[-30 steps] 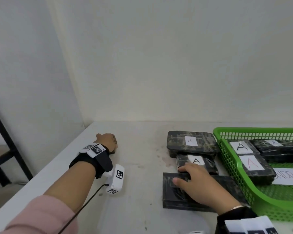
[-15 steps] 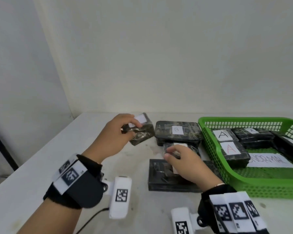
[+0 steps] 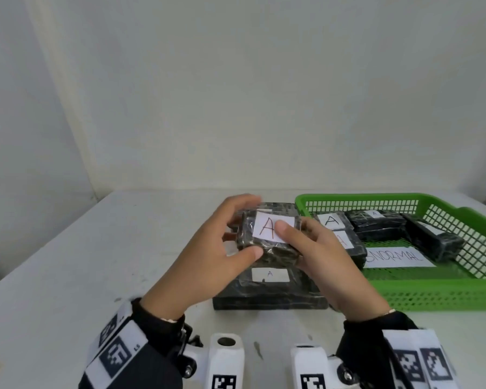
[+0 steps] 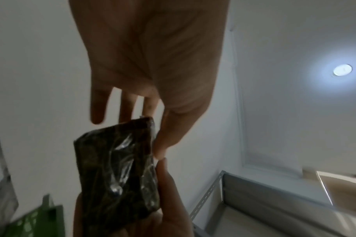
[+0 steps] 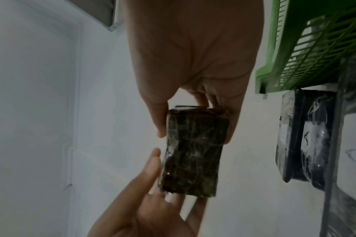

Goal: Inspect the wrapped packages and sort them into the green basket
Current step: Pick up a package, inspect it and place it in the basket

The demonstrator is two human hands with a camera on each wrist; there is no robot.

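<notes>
A small wrapped package labelled "A" is gripped at its ends between the left hand and right hand, raised above the counter just left of the green basket. Inspection is judged under way; the next move would call for transfer into the basket beside the other "A" packages.

Bare table left; packages, green basket block right
</notes>
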